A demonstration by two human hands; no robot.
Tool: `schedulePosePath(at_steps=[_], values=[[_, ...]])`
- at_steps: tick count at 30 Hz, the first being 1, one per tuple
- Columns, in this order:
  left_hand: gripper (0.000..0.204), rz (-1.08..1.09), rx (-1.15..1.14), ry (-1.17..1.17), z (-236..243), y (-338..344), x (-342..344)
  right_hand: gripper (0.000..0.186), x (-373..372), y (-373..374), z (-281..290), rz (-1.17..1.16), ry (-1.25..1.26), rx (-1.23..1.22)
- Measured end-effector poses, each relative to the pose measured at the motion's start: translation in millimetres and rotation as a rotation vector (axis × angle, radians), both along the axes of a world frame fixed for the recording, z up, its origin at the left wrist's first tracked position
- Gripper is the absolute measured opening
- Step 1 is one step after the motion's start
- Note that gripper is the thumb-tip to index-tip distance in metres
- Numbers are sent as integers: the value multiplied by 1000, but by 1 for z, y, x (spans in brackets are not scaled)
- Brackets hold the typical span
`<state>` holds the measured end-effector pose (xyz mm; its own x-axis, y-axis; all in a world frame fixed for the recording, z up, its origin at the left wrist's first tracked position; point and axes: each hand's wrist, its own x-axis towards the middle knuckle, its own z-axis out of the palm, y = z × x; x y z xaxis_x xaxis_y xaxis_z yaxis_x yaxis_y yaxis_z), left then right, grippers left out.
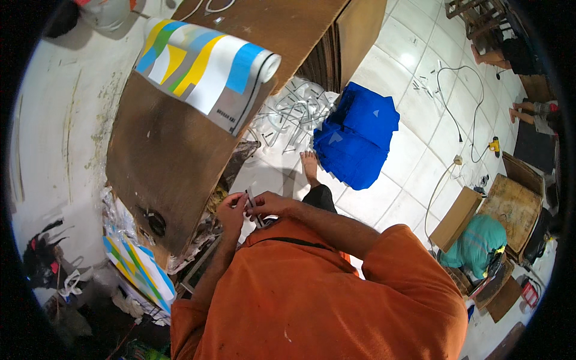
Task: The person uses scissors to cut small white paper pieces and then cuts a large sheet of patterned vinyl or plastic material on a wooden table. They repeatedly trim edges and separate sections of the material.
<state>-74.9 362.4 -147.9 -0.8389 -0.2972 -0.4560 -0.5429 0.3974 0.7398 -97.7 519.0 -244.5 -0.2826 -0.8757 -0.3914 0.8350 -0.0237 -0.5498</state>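
Note:
Close to my body, both hands are at a thin pale strip (250, 197) with a small dark part near its upper end. My left hand (231, 210) pinches near that upper end, its fingers bent. My right hand (268, 204) closes round the strip just to the right. The fingers hide part of the strip, so its exact kind does not show. Beyond my hands, a loose heap of similar pale strips with dark ends (294, 111) lies on the floor. Beside the heap is a stack of blue folded sheets (360, 135), near my bare foot (309, 166).
A brown table (174, 156) on the left bears a roll of striped printed sheet (204, 63) and a dark ring of tape (156, 223). Cables, a yellow drill (494, 146), an open carton (456, 219) and a green bag (480, 243) are at right. Other people's legs show far right.

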Motion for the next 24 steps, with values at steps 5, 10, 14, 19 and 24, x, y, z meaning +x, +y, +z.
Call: schedulePosePath(at_steps=[5,10,14,19,24], values=[[47,-6,41,-22,-28,1,-14,28,-16,27,-32,-246,-228,275],[52,-300,-15,-210,-29,2,-16,47,-65,38,-82,-480,-166,607],[47,-600,-247,-256,-13,2,-10,74,-116,62,-40,-456,388,1283],[40,-395,-162,-148,2,-1,-5,28,-180,81,51,-1265,1221,1069],[34,-270,-152,8,8,-8,-2,47,-271,84,76,-1220,1354,1065]])
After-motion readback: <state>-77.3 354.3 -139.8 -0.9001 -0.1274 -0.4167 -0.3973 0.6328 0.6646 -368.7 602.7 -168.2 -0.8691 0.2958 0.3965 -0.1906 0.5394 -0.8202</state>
